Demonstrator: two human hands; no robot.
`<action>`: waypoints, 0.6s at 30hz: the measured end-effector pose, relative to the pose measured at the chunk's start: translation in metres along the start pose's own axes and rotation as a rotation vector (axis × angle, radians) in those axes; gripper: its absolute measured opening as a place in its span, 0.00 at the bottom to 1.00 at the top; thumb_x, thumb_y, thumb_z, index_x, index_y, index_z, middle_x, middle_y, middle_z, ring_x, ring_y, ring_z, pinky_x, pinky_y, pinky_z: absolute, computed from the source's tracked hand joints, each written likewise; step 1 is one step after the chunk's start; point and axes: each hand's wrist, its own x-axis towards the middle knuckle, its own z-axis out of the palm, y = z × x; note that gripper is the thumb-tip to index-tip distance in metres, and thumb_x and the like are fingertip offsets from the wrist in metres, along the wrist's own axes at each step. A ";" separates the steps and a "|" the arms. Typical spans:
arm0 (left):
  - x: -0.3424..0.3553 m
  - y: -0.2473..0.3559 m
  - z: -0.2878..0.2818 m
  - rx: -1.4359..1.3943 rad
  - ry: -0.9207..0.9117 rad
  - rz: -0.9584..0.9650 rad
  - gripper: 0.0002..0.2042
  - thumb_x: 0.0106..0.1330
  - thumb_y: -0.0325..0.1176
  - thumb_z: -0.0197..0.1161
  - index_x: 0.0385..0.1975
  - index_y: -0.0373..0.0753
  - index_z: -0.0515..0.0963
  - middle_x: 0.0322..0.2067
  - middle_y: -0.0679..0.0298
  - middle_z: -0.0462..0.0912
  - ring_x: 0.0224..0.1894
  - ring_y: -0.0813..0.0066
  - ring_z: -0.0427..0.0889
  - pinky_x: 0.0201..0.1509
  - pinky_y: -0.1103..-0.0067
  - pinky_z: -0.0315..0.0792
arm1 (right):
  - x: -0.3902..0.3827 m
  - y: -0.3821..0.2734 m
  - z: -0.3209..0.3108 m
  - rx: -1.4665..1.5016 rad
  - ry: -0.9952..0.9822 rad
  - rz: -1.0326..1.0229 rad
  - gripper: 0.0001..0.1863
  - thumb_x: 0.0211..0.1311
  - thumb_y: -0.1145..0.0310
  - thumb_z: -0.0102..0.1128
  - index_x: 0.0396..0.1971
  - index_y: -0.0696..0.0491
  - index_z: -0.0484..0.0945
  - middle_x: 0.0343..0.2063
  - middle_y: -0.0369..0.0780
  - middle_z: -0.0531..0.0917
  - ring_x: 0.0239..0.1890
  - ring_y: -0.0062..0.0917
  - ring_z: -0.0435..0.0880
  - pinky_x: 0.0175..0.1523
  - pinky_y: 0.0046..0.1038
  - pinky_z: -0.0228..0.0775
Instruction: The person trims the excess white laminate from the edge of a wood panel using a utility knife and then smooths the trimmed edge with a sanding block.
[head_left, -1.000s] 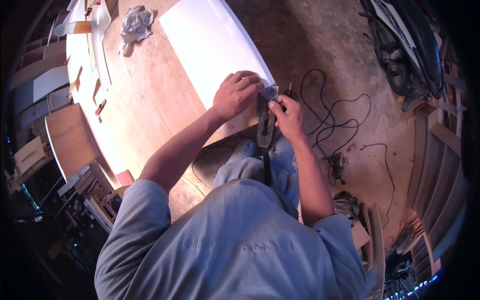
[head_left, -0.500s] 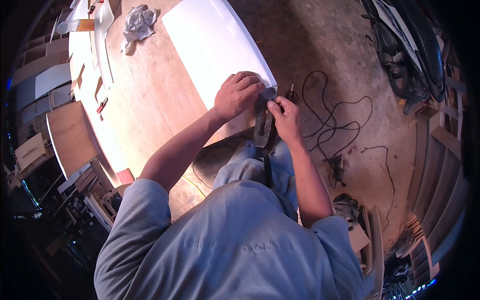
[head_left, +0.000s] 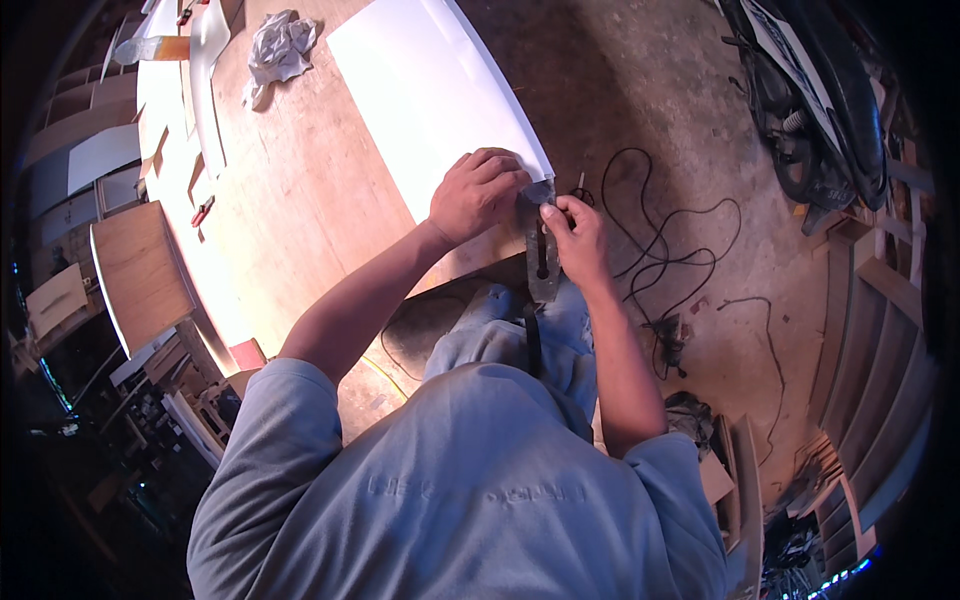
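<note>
— What was the room like?

— A workshop. The concrete floor [head_left: 680, 110] was rough and dusty, with a black cable [head_left: 668, 232] looping over it. A long plywood workbench [head_left: 290, 190] ran away under warm light, a crumpled rag [head_left: 280, 48] at its far end.

— And round the edges?

— Stacked wooden boards [head_left: 880, 340] on the right, cabinet panels [head_left: 140, 270] on the left. A dark machine [head_left: 800, 90], perhaps a motorbike, stood beyond.

The left hand [head_left: 478, 195] covers the near corner of the white laminate sheet [head_left: 430, 95]; the right hand [head_left: 578, 238] hides the upper end of the flat grey metal tool [head_left: 541, 262].
</note>
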 end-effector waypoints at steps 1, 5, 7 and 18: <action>0.000 0.000 0.000 -0.004 -0.003 -0.001 0.16 0.52 0.22 0.71 0.42 0.43 0.86 0.46 0.63 0.85 0.55 0.59 0.84 0.55 0.65 0.80 | -0.001 0.002 0.001 0.016 0.036 0.003 0.13 0.71 0.65 0.69 0.31 0.60 0.82 0.19 0.34 0.79 0.23 0.14 0.72 0.30 0.27 0.65; 0.000 -0.001 0.000 -0.029 0.002 -0.017 0.16 0.53 0.22 0.71 0.42 0.43 0.86 0.45 0.62 0.85 0.55 0.58 0.84 0.56 0.65 0.80 | 0.001 -0.002 -0.005 0.067 0.064 0.063 0.11 0.71 0.67 0.70 0.32 0.59 0.83 0.20 0.30 0.79 0.24 0.11 0.72 0.31 0.23 0.65; 0.000 0.000 0.000 -0.032 0.000 -0.021 0.15 0.53 0.22 0.72 0.42 0.43 0.86 0.45 0.62 0.85 0.55 0.58 0.84 0.55 0.65 0.80 | 0.003 -0.001 -0.009 0.078 0.056 0.051 0.11 0.71 0.66 0.70 0.33 0.59 0.83 0.20 0.30 0.80 0.24 0.11 0.73 0.31 0.22 0.65; 0.000 -0.001 -0.001 -0.014 0.011 -0.035 0.14 0.55 0.22 0.71 0.42 0.42 0.86 0.46 0.62 0.84 0.54 0.59 0.84 0.55 0.66 0.80 | 0.016 -0.008 -0.011 0.005 0.035 0.077 0.11 0.67 0.66 0.73 0.33 0.59 0.84 0.22 0.32 0.83 0.26 0.14 0.77 0.34 0.24 0.69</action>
